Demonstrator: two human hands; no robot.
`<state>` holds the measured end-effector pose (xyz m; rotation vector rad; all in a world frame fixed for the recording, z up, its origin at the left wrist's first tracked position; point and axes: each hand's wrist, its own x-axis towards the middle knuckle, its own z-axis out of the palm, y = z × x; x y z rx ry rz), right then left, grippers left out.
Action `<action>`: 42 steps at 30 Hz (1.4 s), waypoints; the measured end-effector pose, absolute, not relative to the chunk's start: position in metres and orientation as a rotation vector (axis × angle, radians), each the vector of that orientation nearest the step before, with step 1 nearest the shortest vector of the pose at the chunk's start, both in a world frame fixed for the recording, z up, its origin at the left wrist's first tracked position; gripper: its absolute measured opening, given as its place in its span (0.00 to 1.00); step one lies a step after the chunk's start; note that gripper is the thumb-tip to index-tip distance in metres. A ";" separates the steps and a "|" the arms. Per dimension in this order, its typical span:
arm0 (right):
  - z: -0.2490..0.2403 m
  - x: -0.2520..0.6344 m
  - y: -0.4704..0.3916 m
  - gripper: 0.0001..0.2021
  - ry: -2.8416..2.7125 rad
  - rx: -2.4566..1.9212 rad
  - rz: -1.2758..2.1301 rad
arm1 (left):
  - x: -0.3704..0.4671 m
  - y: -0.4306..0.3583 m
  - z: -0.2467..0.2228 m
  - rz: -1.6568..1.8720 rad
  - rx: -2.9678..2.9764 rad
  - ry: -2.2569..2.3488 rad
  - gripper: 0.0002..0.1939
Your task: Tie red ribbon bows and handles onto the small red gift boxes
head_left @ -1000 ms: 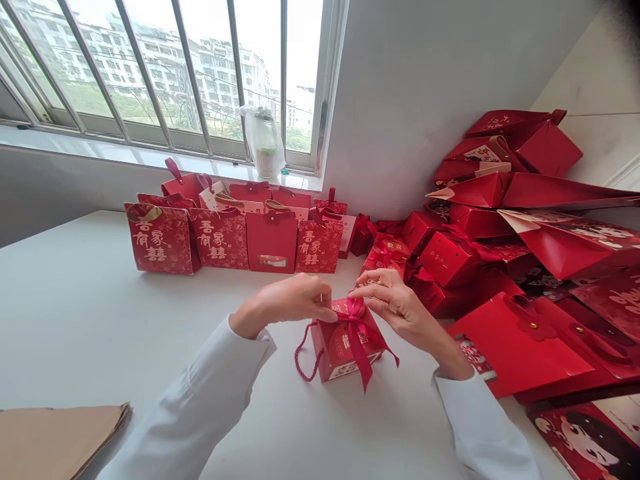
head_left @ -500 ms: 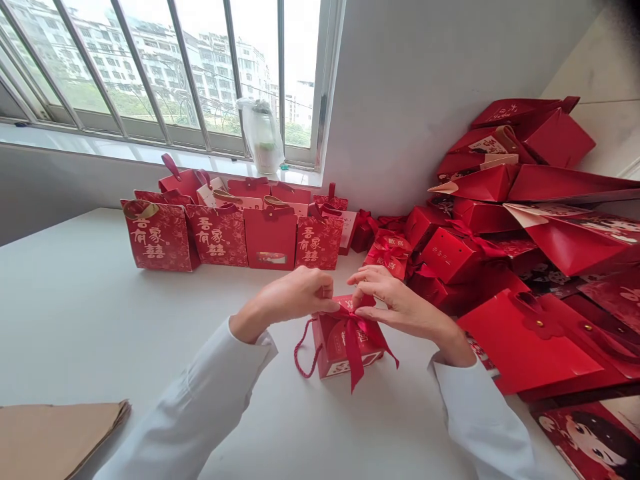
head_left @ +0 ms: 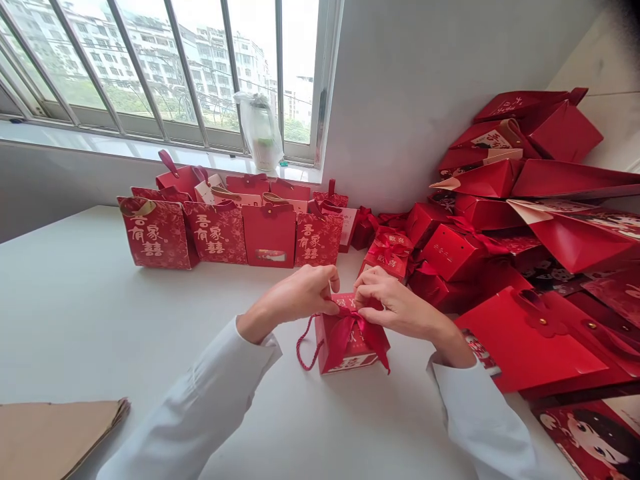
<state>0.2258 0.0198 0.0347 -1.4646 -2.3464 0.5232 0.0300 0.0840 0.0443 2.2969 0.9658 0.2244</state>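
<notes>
A small red gift box [head_left: 345,345] stands on the white table in front of me, a twisted cord handle [head_left: 306,347] hanging at its left side. Over its top runs a red ribbon [head_left: 353,328] tied in a bow, with tails draped down the near face. My left hand [head_left: 313,290] pinches the ribbon at the left of the knot. On the other side, my right hand [head_left: 387,300] grips it between thumb and curled fingers. Parts of the bow are covered by my fingers.
Red gift bags [head_left: 270,237] stand in a row near the wall. At the right, red boxes and bags [head_left: 455,253] are heaped high, close to my right arm. Brown cardboard [head_left: 60,433] lies at the front left. A plastic-wrapped cup [head_left: 264,133] sits on the windowsill.
Both hands still hold the ribbon, with the right fingers curled in more. The ribbon's tails have shortened and spread wider over the box front.
</notes>
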 end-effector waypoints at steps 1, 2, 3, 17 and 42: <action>0.035 0.227 0.020 0.08 -2.348 -1.457 0.525 | 0.030 0.084 0.044 0.236 2.295 0.960 0.11; 0.034 0.228 0.020 0.08 -2.349 -1.448 0.525 | 0.030 0.083 0.045 0.250 2.292 0.951 0.11; 0.034 0.228 0.021 0.08 -2.349 -1.441 0.523 | 0.030 0.083 0.046 0.261 2.286 0.942 0.11; 0.034 0.233 0.021 0.09 -2.324 -1.422 0.520 | 0.032 0.081 0.051 0.344 2.225 0.905 0.13; 0.034 0.238 0.022 0.08 -2.243 -1.556 0.646 | 0.031 0.089 0.044 0.404 2.401 0.862 0.09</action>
